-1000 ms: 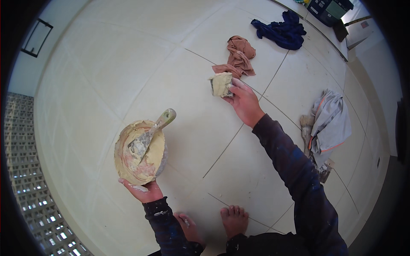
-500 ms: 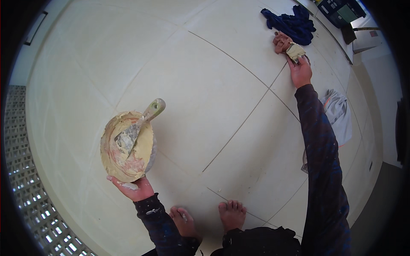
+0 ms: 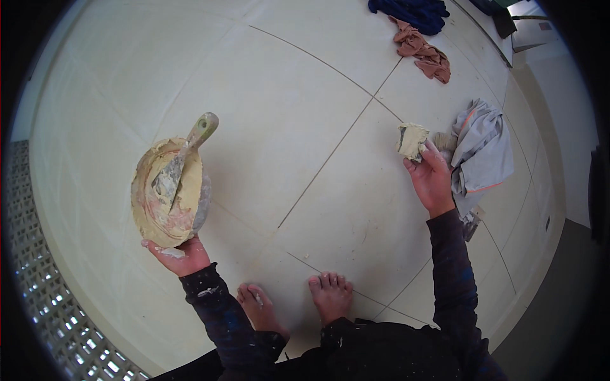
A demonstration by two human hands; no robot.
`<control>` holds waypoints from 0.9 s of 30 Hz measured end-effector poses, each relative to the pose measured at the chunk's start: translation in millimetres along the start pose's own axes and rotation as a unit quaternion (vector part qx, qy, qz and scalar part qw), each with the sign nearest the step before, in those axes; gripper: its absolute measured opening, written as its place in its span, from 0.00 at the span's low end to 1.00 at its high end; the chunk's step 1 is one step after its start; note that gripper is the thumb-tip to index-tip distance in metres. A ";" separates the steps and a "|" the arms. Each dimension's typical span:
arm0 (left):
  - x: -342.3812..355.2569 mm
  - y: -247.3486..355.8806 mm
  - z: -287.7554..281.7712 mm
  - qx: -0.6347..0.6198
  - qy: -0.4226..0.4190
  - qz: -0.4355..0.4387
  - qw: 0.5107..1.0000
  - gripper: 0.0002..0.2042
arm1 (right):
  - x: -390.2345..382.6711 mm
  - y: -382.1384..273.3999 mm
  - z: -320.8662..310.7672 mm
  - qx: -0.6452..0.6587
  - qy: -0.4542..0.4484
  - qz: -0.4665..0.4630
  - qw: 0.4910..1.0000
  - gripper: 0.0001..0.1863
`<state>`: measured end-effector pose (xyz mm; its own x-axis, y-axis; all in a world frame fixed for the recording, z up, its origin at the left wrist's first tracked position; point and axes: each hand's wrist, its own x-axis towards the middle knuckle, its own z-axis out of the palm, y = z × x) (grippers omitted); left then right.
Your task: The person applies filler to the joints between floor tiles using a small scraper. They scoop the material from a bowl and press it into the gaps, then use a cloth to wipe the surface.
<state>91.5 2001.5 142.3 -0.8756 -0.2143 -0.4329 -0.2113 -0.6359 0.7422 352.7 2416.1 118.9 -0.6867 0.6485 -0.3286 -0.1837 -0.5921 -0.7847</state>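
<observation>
My left hand [image 3: 181, 256] is closed on the lower edge of a round bowl [image 3: 204, 202], with white smears on the skin. Cream putty [image 3: 152, 216] coats its inside, with reddish streaks. A putty knife [image 3: 171, 178] leans in the bowl, its pale green handle sticking out over the far right rim. On the right, my right hand [image 3: 434, 179] grips a small squarish piece thickly covered in cream putty [image 3: 412, 140], raised above the floor; the coating hides what kind of thing it is. A beige object [image 3: 446, 141] shows just behind that hand, beside a grey cloth [image 3: 483, 149].
Large pale tiles with dark joints make up the floor [image 3: 286, 127]. A dark blue cloth [image 3: 416, 14] and a brownish-pink cloth [image 3: 424, 51] lie at the far right. A metal-looking tool [image 3: 471, 226] pokes from beneath the grey cloth. My bare feet [image 3: 331, 297] stand near the bottom.
My right hand has come back toward me from the brownish-pink cloth with the putty-covered piece, leaving that cloth on the floor. My left hand still holds the bowl; the whole view has shifted slightly.
</observation>
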 end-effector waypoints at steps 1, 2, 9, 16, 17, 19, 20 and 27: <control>0.7 1.9 -2.4 0.001 -0.009 0.003 1.000 0.36 | -9.0 9.5 6.3 -0.002 0.002 0.018 1.000 0.26; 1.6 4.5 -5.4 0.003 -0.018 0.007 1.000 0.36 | -17.0 19.2 12.5 -0.004 0.005 0.037 0.999 0.26; 10.4 2.7 -27.4 0.014 0.009 0.008 1.000 0.32 | -42.5 74.1 43.7 -0.028 0.003 0.108 0.994 0.24; 23.7 -21.6 -52.7 -0.007 -0.032 -0.041 0.999 0.34 | -51.0 99.4 52.0 -0.036 0.010 0.136 0.990 0.24; 21.4 -26.6 -51.2 -0.019 -0.046 -0.051 0.997 0.33 | -50.3 99.2 49.9 -0.038 0.009 0.138 0.990 0.23; 12.8 -38.8 -42.3 -0.019 -0.057 -0.059 0.996 0.32 | -51.0 98.2 45.0 -0.051 0.011 0.150 0.987 0.22; 10.1 -45.3 -36.9 -0.019 -0.068 -0.066 0.995 0.31 | -51.2 97.9 42.9 -0.063 0.012 0.161 0.985 0.22; 21.4 -101.0 10.8 0.130 -0.064 -0.075 0.987 0.29 | -40.7 98.7 60.7 0.068 -0.004 0.176 0.982 0.22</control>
<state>89.5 2069.1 63.5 -0.8700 -0.0261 -0.4923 -0.4326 -0.4383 0.7878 319.8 2302.2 86.7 -0.7297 0.3894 -0.5621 -0.0258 -0.8371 -0.5464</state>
